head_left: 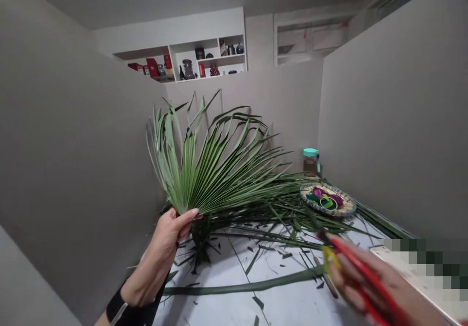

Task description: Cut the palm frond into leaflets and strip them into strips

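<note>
The left hand (164, 240) holds a green fan-shaped palm leaf (215, 170) up by its base, fingers closed tight so the thin blades spread out. The right hand (365, 287) has its fingers closed on red and yellow scissors (331, 262), near long green palm strips (241, 284) on the white tiled floor (204, 306)
</note>
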{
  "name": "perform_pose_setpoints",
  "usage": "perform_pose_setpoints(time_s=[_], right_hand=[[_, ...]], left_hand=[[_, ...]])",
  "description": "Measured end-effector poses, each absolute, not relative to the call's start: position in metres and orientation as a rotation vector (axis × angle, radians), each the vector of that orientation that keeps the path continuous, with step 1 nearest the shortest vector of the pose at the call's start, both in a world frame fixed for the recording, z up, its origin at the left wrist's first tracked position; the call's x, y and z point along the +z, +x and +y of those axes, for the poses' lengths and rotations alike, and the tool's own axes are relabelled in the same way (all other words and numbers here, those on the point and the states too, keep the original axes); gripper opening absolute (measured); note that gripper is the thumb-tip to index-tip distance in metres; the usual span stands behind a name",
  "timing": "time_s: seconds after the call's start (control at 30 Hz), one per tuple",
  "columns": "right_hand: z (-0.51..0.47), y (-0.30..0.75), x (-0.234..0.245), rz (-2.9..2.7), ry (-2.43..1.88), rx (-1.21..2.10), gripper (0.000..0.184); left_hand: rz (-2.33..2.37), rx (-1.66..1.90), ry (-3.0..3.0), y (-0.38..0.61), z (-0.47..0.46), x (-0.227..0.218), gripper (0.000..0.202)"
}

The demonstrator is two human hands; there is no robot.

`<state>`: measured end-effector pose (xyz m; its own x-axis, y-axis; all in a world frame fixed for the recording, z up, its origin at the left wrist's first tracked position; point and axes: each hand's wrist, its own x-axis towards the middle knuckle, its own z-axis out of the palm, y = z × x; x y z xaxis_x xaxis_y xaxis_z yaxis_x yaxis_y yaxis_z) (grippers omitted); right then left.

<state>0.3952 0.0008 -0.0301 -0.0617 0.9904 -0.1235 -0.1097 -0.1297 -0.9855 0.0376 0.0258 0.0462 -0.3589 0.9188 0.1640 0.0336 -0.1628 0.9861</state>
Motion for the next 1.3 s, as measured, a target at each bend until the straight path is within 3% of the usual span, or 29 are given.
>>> perform_pose_setpoints(time_s=[0.13, 0.27, 0.43, 1.3], right_hand=[[-0.019, 0.325, -0.019, -1.266, -1.104, 1.695, 0.057], [-0.025, 0.295, -0.004, -1.579, -1.044, 1.726, 0.055], [-0.022, 0.282, -0.004, -1.901, -1.134, 1.594, 0.050], [0.005, 0.256, -0.006, -1.933, -1.117, 1.434, 0.026]], left_hand=[[1.401, 1.584, 1.121, 0.053, 0.008, 0.043, 0.044], [1.442, 1.566, 1.070, 0.064, -0.006, 0.038, 0.046], [1.463, 1.547, 1.013, 0.071, -0.012, 0.025, 0.038], [1.494, 1.481, 0.953, 0.068, -0.002, 0.004, 0.035]])
